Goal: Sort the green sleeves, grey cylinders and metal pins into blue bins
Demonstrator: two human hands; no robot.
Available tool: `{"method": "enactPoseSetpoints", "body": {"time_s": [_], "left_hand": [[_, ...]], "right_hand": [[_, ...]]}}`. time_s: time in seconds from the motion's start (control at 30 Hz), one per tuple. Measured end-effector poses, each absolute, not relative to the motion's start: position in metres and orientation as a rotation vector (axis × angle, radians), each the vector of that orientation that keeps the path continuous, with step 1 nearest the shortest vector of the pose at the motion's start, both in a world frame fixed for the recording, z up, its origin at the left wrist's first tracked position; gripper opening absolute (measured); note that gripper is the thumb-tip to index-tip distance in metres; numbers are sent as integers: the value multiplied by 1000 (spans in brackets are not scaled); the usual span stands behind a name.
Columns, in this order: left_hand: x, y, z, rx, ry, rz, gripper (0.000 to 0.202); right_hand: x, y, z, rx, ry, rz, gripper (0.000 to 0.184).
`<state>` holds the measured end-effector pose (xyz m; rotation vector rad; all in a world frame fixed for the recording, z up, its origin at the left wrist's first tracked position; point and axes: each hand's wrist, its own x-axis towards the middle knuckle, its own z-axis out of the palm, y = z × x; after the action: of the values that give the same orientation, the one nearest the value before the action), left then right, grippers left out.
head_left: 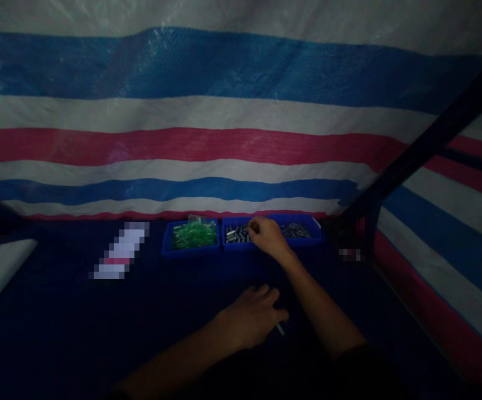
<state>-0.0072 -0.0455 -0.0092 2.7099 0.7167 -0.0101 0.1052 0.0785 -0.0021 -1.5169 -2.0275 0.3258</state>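
My left hand (255,316) is over the dark blue table, closed on a thin, pale rod-like piece (281,329) whose end sticks out below the thumb. Farther forward, my right hand (268,236) reaches over the middle blue bin (234,245), its fingertips pinched together above small grey metal pieces (235,233). Whatever lies between those fingertips is too small and dark to make out. To the right of that hand, a blue bin (307,242) holds many slim metal pieces (294,230). Left of the middle bin, another blue bin (190,253) contains bright green pieces (194,234).
A blurred-out white and red item (122,250) lies on the table (78,322) at the left. Beyond it is a white object (1,272) at the edge. A striped tarp (203,147) hangs behind the bins. At right, a dark frame post (416,150) slants upward.
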Motion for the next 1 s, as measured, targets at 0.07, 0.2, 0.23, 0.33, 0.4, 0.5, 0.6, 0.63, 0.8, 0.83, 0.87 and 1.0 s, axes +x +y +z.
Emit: {"method": "enactPoseSetpoints", "body": {"time_s": [0.07,0.2,0.23,0.33,0.4,0.5,0.6,0.63,0.8,0.83,0.87,1.0], "left_hand": [[-7,-41,-11,2733,737,-18,24],[-7,-36,-13,2746,743,-43,18],[-6,-36,-13,2743,736,-42,17],[-4,-39,-15,2736,697,-14,22],[-1,-41,-16,2731,655,-8,22],[1,-42,-15,2713,628,-25,17],[0,-41,-14,2706,623,-21,16],[0,-40,-14,2709,619,-17,17],[-3,-37,-19,2720,598,5,20],[-3,-37,-20,2721,589,14,20],[-3,-37,-21,2722,584,22,20],[-5,-35,-20,2705,581,12,18]], "right_hand": [[101,84,-6,-1502,-2002,305,16],[111,78,-12,-1462,-1941,226,25],[115,73,-13,-1442,-1932,198,24],[126,60,-14,-1393,-1920,123,20],[126,54,-12,-1417,-1948,97,21],[118,56,-6,-1585,-2181,109,28],[104,67,-1,-1693,-2452,191,31],[99,72,0,-1705,-2501,216,31],[79,98,2,-1780,-2627,268,31],[77,101,2,-1783,-2646,275,31],[76,102,2,-1784,-2659,279,30],[79,100,0,-1816,-2628,237,34]]}}
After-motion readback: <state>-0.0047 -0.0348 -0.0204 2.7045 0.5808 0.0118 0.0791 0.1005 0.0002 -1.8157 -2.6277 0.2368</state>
